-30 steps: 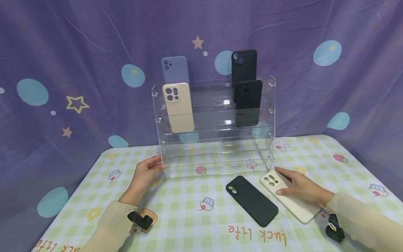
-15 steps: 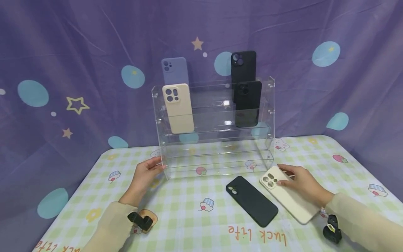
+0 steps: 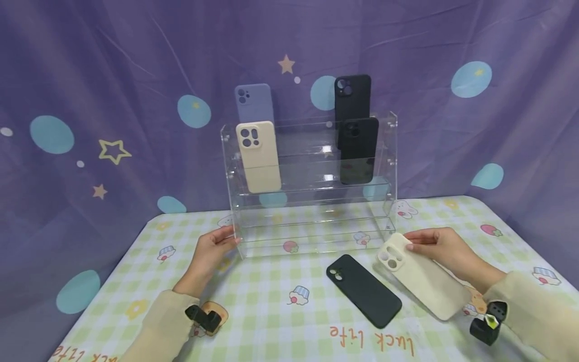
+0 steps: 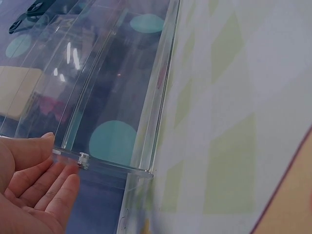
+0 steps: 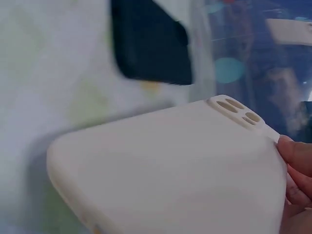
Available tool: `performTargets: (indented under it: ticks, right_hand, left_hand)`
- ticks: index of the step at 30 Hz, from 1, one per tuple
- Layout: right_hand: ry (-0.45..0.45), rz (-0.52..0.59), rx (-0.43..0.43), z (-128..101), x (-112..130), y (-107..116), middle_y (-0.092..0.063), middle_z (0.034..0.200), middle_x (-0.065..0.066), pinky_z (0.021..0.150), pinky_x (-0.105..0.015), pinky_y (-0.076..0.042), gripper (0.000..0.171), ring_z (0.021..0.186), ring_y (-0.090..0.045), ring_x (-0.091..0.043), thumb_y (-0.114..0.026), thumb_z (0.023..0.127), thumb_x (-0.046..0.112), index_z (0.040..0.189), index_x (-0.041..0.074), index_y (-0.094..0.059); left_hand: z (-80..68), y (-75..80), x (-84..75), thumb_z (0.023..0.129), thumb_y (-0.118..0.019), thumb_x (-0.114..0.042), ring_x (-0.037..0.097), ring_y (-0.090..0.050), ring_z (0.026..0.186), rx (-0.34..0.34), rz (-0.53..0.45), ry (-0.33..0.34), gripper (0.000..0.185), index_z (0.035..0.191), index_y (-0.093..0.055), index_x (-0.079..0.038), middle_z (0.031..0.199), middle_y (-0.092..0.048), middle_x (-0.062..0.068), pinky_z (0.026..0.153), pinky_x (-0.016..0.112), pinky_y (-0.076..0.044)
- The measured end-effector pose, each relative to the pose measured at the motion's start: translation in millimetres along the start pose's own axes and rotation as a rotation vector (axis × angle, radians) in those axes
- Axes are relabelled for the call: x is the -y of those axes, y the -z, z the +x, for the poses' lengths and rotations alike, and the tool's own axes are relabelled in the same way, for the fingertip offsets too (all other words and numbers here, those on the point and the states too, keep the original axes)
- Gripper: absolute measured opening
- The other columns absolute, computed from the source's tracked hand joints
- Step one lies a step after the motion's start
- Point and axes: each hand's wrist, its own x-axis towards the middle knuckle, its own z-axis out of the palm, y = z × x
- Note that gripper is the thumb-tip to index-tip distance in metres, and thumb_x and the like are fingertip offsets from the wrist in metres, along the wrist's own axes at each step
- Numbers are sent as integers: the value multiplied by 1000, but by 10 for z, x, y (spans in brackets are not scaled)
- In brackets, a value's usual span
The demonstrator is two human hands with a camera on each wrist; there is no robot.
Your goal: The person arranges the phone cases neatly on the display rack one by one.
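Note:
My right hand (image 3: pixel 452 249) pinches a cream phone case (image 3: pixel 425 279) near its camera-cutout end. That end is raised and the case tilts, its lower end close to the table. In the right wrist view the thumb and fingers (image 5: pixel 295 156) hold the case's edge. Beside it a dark green-black phone case (image 3: pixel 364 291) lies flat. My left hand (image 3: pixel 212 256) holds the left side panel of a clear tiered display rack (image 3: pixel 312 173), thumb at the panel's edge and fingers outside, as the left wrist view shows.
On the rack's upper tiers stand another cream case (image 3: pixel 260 158), a lilac case (image 3: pixel 255 103) behind it, and two black cases (image 3: pixel 357 151) at the right. A checked cloth (image 3: pixel 262 306) covers the table; a purple curtain (image 3: pixel 135 60) hangs behind.
My right hand has shifted its hold to the cream case's upper edge and lifted that end off the table. My left hand stays at the rack.

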Motion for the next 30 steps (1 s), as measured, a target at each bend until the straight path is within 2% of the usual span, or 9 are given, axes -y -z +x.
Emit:
performTargets:
  ticks: [2, 7, 12, 16, 20, 27, 30]
  right_hand:
    - [19, 28, -12, 11, 68, 50, -70, 108, -13, 65, -21, -53, 50, 80, -61, 4, -68, 88, 26, 124, -6, -58]
    - [66, 128, -34, 52, 320, 158, -71, 94, 10, 63, -25, -55, 51, 76, -63, 0, -65, 90, 22, 128, -9, -52]
    - [79, 133, -65, 104, 647, 224, -66, 88, 21, 67, -24, -54, 52, 80, -63, 0, -63, 91, 27, 130, -5, -52]
    - [96, 161, -83, 181, 889, 199, -65, 87, 22, 70, -24, -53, 49, 83, -62, 0, -64, 91, 27, 128, -2, -53]
    - [133, 235, -76, 313, 1111, 63, -64, 86, 21, 69, -23, -51, 44, 82, -60, -1, -64, 91, 20, 126, -4, -53]
    - [204, 393, -64, 599, 1485, -296, -64, 81, 16, 67, -20, -50, 36, 78, -59, -3, -63, 90, 6, 122, -8, -55]
    - [239, 485, -61, 722, 1642, -457, -64, 79, 12, 64, -19, -51, 33, 76, -59, -4, -62, 89, 1, 120, -8, -56]
  left_hand:
    - [2, 1, 0, 90, -63, -10, 27, -55, 119, 2, -4, -5, 47, 133, -49, 4, 137, -49, 22, 81, 8, -47]
    - [-1, 5, -9, 90, -63, -10, 23, -57, 116, 2, -6, -14, 47, 133, -50, 4, 137, -49, 22, 81, 8, -47]
    - [-10, 0, -10, 90, -64, -9, 18, -59, 112, -3, -2, -5, 46, 132, -51, 4, 136, -51, 22, 80, 9, -47]
    - [-21, -6, -16, 90, -63, -9, 26, -57, 117, 5, -6, -14, 46, 132, -50, 5, 136, -50, 22, 81, 9, -47]
    - [-29, -7, -24, 91, -63, -9, 30, -54, 120, 7, -11, -17, 46, 132, -50, 4, 137, -50, 22, 81, 8, -47]
    - [-9, -8, -8, 91, -63, -9, 27, -56, 118, 11, -17, -27, 46, 133, -50, 4, 137, -50, 22, 80, 8, -47]
    - [4, -1, 4, 90, -63, -9, 21, -59, 114, 5, -12, -26, 46, 132, -50, 4, 136, -50, 22, 80, 8, -47]
